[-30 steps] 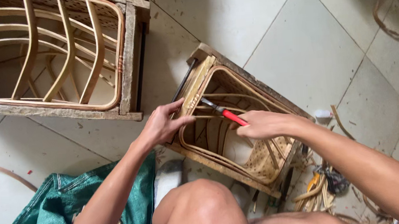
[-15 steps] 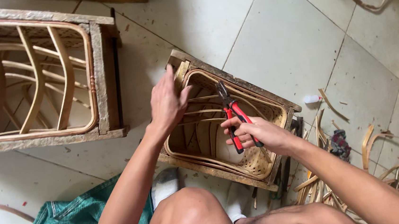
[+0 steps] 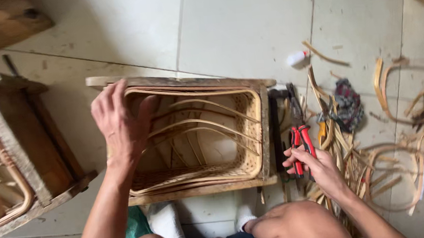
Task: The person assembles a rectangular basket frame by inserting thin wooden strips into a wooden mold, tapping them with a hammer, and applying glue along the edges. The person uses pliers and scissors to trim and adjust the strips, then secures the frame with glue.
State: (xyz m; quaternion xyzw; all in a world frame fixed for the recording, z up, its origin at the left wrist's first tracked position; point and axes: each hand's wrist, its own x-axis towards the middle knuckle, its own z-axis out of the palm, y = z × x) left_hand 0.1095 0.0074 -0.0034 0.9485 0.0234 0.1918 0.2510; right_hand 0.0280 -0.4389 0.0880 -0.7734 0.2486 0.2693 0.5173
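Here the left hand (image 3: pixel 121 123) lies spread and flat, fingers apart, on the left end of the woven basket frame (image 3: pixel 198 137), the thumb dipping over its inner rim; it clasps nothing. The right hand (image 3: pixel 317 168) is closed around the red handles of a pair of pliers (image 3: pixel 299 137), just right of the frame, with the dark nose of the pliers pointing away from the person and lying close against the frame's right wooden edge.

The frame itself rests on the tiled floor (image 3: pixel 245 25), open side up, with bent cane ribs crossing its hollow and fine weave lining its right and near walls. Left of the frame stands a second wooden frame (image 3: pixel 18 149), tilted, with cane loops inside it. Right of the frame, past the pliers, loose cane strips (image 3: pixel 372 167) lie scattered, with a crumpled dark checked cloth (image 3: pixel 347 106) among them. Beyond the frame's far right corner lies a small white bottle (image 3: pixel 298 57). The person's bare knees (image 3: pixel 301 225) show just below the frame.
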